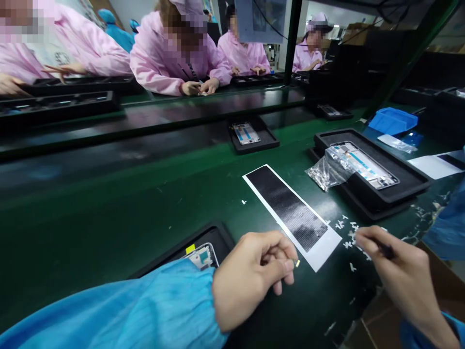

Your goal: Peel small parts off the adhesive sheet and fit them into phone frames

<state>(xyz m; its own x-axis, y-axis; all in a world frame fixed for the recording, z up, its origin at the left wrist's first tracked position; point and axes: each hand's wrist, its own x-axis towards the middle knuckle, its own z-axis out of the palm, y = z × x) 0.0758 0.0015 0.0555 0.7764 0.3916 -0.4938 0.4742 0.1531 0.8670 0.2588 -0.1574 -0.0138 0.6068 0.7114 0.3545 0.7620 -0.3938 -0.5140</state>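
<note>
My left hand (259,271) is closed, thumb and fingers pinching a tiny part with a yellow end (298,263). Under that forearm, partly hidden by the sleeve, a phone frame (205,254) with a yellow tab (190,249) lies in a black foam tray (218,232). Over the bench's right side my right hand (395,264) is also closed. Something dark (385,250) shows inside its curled fingers, too covered to name. Small white scraps (350,242) lie by its fingertips. Between the hands, farther off, is a white sheet (319,254) with rows of narrow black strips (286,208).
Stacked black trays (414,179) at the right carry another phone frame (374,167) and a clear plastic bag (327,172). Behind them sits a blue bin (392,120). A smaller tray (269,138) rests mid-bench. Several people in pink work across the line.
</note>
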